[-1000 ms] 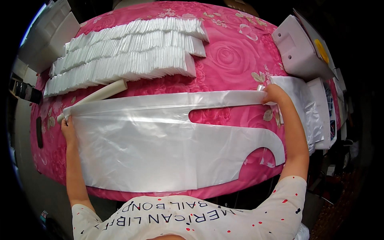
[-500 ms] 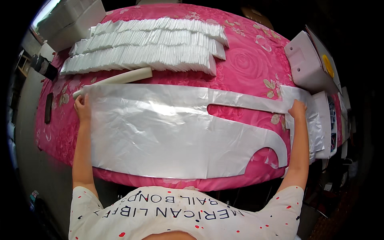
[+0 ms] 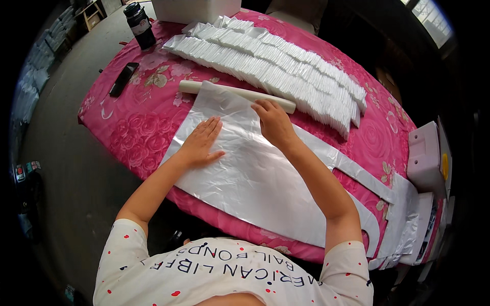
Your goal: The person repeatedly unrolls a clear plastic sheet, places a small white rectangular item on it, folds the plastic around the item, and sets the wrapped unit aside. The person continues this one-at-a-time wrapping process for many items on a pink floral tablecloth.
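A thin whitish plastic apron (image 3: 229,168) lies spread across the table, its strap and curved cut-out end toward the right. My left hand (image 3: 201,143) rests flat on its left part, fingers stretched out. At the apron's far edge, my right hand (image 3: 274,123) has its fingers bent and drawn together on the plastic, seeming to pinch it; the thumb is mostly hidden. Just beyond lies a pale rod (image 3: 237,94), partly covered by the apron's far left corner and close to my right fingertips.
Rows of folded white plastic pieces (image 3: 275,64) stand packed at the back. A dark bottle (image 3: 139,25) and a black phone-like object (image 3: 123,79) are at the left on the pink flowered tablecloth (image 3: 135,137). White boxes (image 3: 424,158) and more plastic sheet (image 3: 403,219) sit at the right.
My right hand has left the strap end and moved left to the apron's far edge. My left hand has gone from the far left corner to flat on the sheet. The view has turned left.
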Demonstrator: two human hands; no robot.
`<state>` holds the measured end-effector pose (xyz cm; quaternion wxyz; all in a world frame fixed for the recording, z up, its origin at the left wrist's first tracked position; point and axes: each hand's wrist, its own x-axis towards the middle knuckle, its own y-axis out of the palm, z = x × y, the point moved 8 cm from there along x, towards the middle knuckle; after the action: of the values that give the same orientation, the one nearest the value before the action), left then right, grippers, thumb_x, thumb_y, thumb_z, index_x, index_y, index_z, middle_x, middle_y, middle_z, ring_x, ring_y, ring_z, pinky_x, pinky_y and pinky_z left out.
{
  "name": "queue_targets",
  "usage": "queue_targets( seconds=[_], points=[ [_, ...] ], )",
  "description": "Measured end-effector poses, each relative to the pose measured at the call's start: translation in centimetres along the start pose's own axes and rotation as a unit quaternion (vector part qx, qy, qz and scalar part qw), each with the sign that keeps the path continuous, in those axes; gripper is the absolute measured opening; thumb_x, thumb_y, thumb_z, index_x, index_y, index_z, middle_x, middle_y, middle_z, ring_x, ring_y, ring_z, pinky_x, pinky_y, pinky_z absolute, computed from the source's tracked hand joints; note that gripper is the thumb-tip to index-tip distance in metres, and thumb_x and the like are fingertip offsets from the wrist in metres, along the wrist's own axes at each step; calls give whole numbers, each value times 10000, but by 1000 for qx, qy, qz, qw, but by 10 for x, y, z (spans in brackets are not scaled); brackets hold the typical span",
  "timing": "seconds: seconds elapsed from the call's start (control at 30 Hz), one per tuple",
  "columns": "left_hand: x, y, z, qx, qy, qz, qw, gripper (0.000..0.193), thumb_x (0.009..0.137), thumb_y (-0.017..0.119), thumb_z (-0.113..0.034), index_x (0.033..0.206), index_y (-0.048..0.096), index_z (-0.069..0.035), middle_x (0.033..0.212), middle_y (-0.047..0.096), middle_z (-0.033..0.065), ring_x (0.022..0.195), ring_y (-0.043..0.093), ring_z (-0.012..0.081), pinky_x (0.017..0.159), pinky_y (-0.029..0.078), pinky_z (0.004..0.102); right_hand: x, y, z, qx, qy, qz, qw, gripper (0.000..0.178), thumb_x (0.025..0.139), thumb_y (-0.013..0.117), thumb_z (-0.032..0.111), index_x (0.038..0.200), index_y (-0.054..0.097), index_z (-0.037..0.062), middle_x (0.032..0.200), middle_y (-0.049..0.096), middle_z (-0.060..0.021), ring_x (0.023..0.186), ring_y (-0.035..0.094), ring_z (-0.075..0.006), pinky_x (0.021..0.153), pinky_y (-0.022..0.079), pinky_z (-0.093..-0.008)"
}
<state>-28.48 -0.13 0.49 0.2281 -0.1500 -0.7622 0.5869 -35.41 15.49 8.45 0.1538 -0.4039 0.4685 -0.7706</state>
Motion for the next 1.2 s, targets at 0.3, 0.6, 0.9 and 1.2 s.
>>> queue_targets(
  seconds=[0.3, 0.6, 0.9, 1.2],
  points=[
    [-4, 2, -5, -23, -15, 1, 1000, 870, 834, 439, -590, 1390, 227, 45, 1466, 193, 212, 1377, 149, 317, 1125, 101, 419, 77, 84, -43, 4, 82, 204, 976, 417, 746, 677, 261, 1098, 570, 65, 1005, 593, -147, 1014, 538, -325, 866, 444, -402],
    [-9, -3, 12, -34, -47, -5, 998, 845, 836, 511, -503, 1396, 196, 46, 1470, 171, 208, 1374, 144, 324, 1121, 107, 420, 83, 51, -47, -107, 179, 208, 956, 504, 650, 764, 388, 964, 615, 23, 938, 601, -152, 945, 573, -314, 790, 482, -401],
    [-18, -1, 49, 39, -79, -14, 996, 772, 874, 474, -428, 1402, 172, 47, 1483, 144, 196, 1386, 116, 315, 1121, 92, 441, 9, 35, 85, 91, 280, 207, 933, 842, 857, 551, 320, 1437, 18, 22, 837, 625, -221, 679, 623, -357, 615, 505, -424],
    [-3, 1, 42, 58, -84, 31, 994, 710, 876, 468, -337, 1407, 180, 38, 1490, 150, 185, 1389, 129, 295, 1117, 88, 440, -42, 86, 93, -17, 419, 242, 875, 779, 851, 554, 282, 1444, 111, 40, 709, 606, -126, 624, 622, -257, 535, 504, -366]
  ],
)
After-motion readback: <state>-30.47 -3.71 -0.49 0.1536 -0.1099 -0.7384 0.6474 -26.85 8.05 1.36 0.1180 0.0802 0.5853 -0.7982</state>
